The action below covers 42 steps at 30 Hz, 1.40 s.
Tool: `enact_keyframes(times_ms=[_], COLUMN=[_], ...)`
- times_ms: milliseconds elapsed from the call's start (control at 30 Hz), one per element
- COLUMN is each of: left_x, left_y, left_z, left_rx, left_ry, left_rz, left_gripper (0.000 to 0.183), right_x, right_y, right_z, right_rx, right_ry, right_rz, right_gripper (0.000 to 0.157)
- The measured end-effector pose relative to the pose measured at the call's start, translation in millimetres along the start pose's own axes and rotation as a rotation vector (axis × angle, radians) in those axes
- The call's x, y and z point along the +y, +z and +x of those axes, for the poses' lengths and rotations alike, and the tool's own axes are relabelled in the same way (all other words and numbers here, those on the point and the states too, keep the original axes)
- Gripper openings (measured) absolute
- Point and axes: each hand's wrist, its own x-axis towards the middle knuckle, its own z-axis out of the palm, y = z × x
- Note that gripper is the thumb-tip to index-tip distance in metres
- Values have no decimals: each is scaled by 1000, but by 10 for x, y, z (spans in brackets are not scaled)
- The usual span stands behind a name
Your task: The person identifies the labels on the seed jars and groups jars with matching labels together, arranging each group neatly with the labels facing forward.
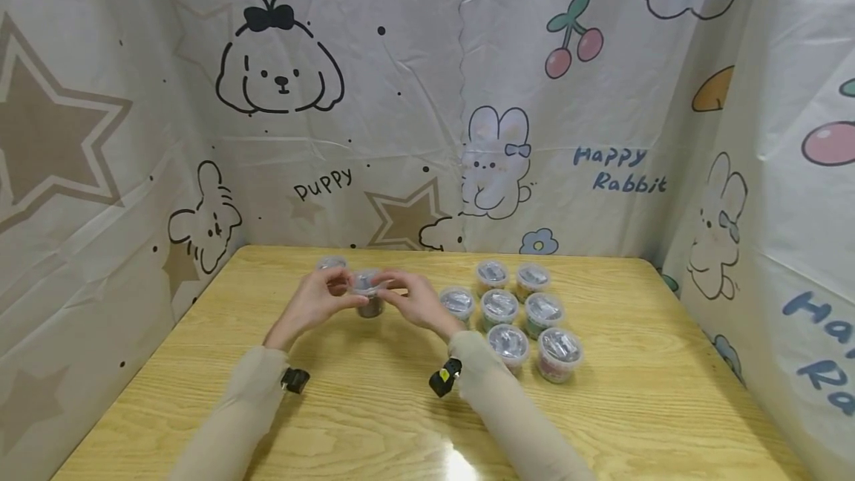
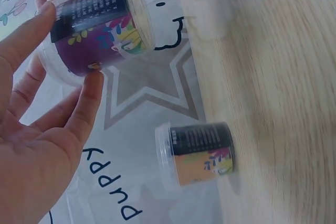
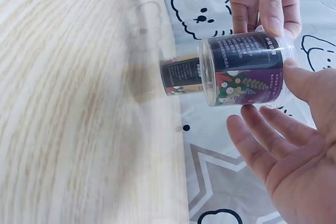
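Between both hands is a clear round plastic tub (image 1: 370, 309) with a clear lid and a black and purple printed label, raised over the back left of the table. My left hand (image 1: 315, 300) pinches it near the lid from the left, thumb and fingers at the rim. From the other side my right hand (image 1: 419, 304) holds the lid's edge, its thumb (image 3: 296, 80) against the rim in the right wrist view. Just behind and to the left stands a similar tub (image 2: 202, 156) with a black and orange label, partly hidden by the left hand in the head view.
Several lidded tubs (image 1: 499, 306) stand grouped on the right half of the wooden table (image 1: 374, 407), close to the right forearm. A printed cloth (image 1: 401, 80) hangs behind the table and along both sides.
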Motion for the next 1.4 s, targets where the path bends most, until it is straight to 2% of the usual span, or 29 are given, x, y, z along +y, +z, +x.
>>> enact_keyframes(times_ms=[167, 300, 500, 733, 900, 1000, 1233, 1400], left_x=[209, 291, 348, 383, 406, 414, 444, 324], left_y=[15, 41, 131, 234, 287, 300, 282, 289], left_z=[-34, -34, 12, 40, 69, 91, 123, 190], left_rx=[-47, -46, -5, 45, 54, 48, 2, -41], left_ry=[49, 83, 132, 108, 132, 150, 161, 150], left_rz=[-99, -119, -156, -137, -159, -172, -207, -230], left_gripper=[31, 31, 31, 31, 32, 31, 30, 31], right_x=[-17, -38, -95, -122, -107, -100, -67, -58], right_y=[-73, -118, -161, -204, -245, -293, -447, -543], right_z=[-41, -63, -117, -147, -161, -185, -226, -240], right_rx=[11, 37, 101, 145, 150, 127, 7, -47], right_ry=[20, 1, 26, 17, 21, 33, 65, 67], right_rz=[46, 62, 46, 36, 39, 54, 76, 140], right_gripper=[18, 12, 12, 11, 13, 16, 23, 26])
